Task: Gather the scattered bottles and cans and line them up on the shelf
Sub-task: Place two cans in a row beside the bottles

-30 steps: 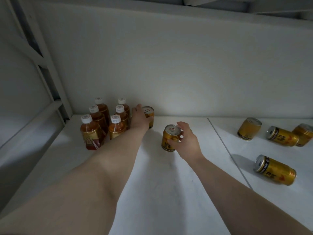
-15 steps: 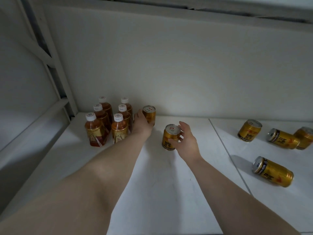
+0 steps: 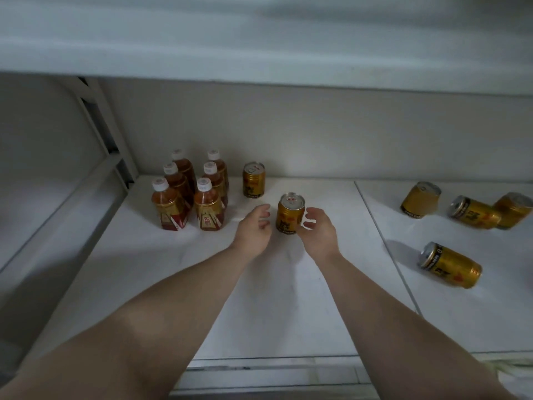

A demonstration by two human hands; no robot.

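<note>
White shelf [image 3: 259, 298] is carrying six upright bottles [image 3: 190, 194] in its back-left corner. Four cans [image 3: 450, 264] are lying toward its right edge. One upright can [image 3: 253, 180] is standing beside the bottles; another upright can [image 3: 290, 213] is sitting between both spread grips, the right hand [image 3: 320, 232] touching it, the left hand [image 3: 253, 229] just beside.

There is only one view, from a wide-angle camera worn on the person's head. It looks forward and steeply down into a white shelf [image 3: 288, 298] bay, near enough that both forearms run in from the bottom corners toward the frame's centre. The back wall [image 3: 317, 134] crosses the middle of the frame, the blurred underside of the upper shelf [image 3: 259, 39] fills the top, and the shelf's front edge lies along the bottom.
</note>
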